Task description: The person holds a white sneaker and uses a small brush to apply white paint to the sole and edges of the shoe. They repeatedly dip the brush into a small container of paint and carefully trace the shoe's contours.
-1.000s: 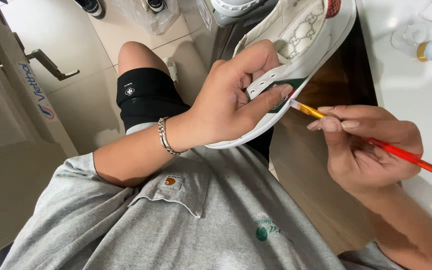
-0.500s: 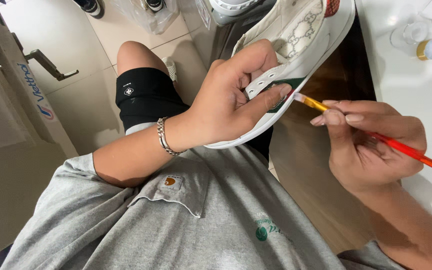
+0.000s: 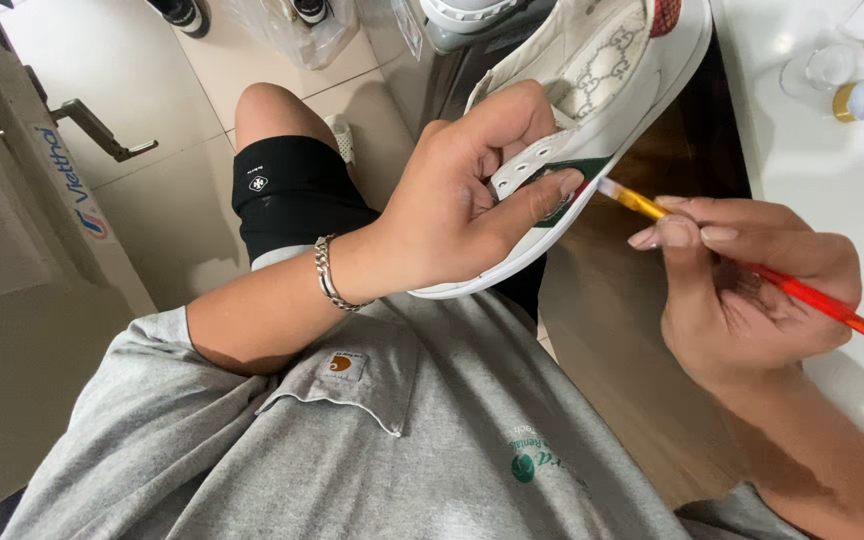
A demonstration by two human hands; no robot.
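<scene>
While the left hand (image 3: pixel 452 215) grips a white sneaker (image 3: pixel 592 120) from the side, the right hand (image 3: pixel 752 290) holds a thin paintbrush (image 3: pixel 802 295) against it. Left hand: fingers curled over the upper edge near the row of eyelets, thumb pressed flat on the shoe's side beside a green and red stripe (image 3: pixel 577 185); the grip is closed on the shoe. A silver chain bracelet (image 3: pixel 328 272) circles the left wrist. Sneaker: held tilted above the person's lap, sole edge facing down and towards the body, patterned lining visible inside the opening. Right hand: fingers pinched shut around the brush's red-orange handle, which runs out past the hand towards the lower right; the pale bristle tip touches the sneaker's side just beside the left thumb. Person: seated, wearing a grey shirt (image 3: pixel 402 440) with a chest pocket and black shorts (image 3: pixel 287 195); one bare knee shows above the shorts. Surroundings: a white table (image 3: pixel 812 160) at right bears a small clear jar (image 3: pixel 820 70) with a gold-rimmed lid (image 3: pixel 857 100) just beside it; pale floor tiles (image 3: pixel 182 130) lie at left.
</scene>
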